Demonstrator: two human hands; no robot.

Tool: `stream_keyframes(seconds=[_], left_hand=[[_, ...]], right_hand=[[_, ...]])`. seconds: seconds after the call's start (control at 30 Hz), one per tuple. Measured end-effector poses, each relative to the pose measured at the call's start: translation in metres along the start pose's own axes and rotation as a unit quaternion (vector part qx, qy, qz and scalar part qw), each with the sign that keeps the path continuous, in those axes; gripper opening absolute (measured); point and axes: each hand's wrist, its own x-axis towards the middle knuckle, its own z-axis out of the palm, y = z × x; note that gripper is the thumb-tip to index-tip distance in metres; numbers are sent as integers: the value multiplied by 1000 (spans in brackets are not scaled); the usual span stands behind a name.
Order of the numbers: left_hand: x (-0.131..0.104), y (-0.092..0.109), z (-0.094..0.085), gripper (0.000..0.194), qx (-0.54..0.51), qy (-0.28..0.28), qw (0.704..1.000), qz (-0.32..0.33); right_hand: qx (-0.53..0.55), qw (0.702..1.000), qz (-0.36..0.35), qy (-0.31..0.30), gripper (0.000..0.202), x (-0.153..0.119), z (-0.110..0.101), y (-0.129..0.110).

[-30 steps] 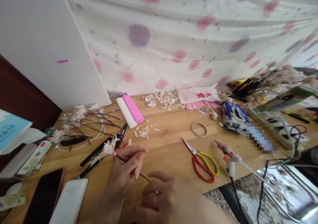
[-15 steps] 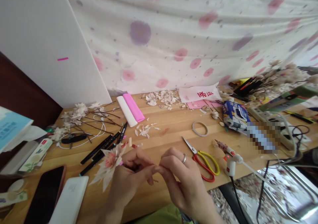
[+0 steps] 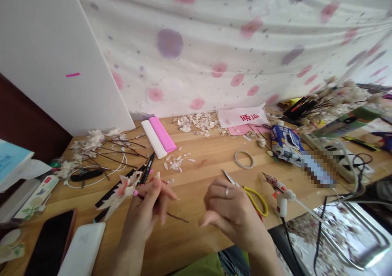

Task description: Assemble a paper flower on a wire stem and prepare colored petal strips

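My left hand [image 3: 147, 210] is closed around the thin brown stem [image 3: 177, 217] of an artificial flower. The flower head [image 3: 122, 190], with white pointed petals and a pink centre, sticks out to the left of that hand. The stem's free end points right, towards my other hand. My right hand [image 3: 231, 210], wearing a ring, hangs above the table with its fingers loosely curled and the thumb apart; nothing shows in it. Just behind it lie scissors [image 3: 255, 198] with yellow and red handles, partly hidden. A glue gun [image 3: 280, 194] stands further right.
Loose petals [image 3: 176, 162] and a ring of tape [image 3: 244, 159] lie on the wooden table [image 3: 202, 178]. Pink and white paper rolls [image 3: 162, 135], pens [image 3: 148, 168] and finished flowers [image 3: 94, 141] are at left. A phone [image 3: 50, 243] and white power bank [image 3: 82, 249] lie nearer me.
My hands have come apart. The left has shifted left with the flower, baring more of its stem, while the right has let go and curled its fingers. The view has shifted slightly.
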Motion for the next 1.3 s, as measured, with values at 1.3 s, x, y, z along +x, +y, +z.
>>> stream_keyframes(seconds=[1.3], left_hand=[[30, -17, 27, 42, -247, 88, 965, -27]], right_hand=[[290, 892, 341, -58, 56, -59, 85, 26]])
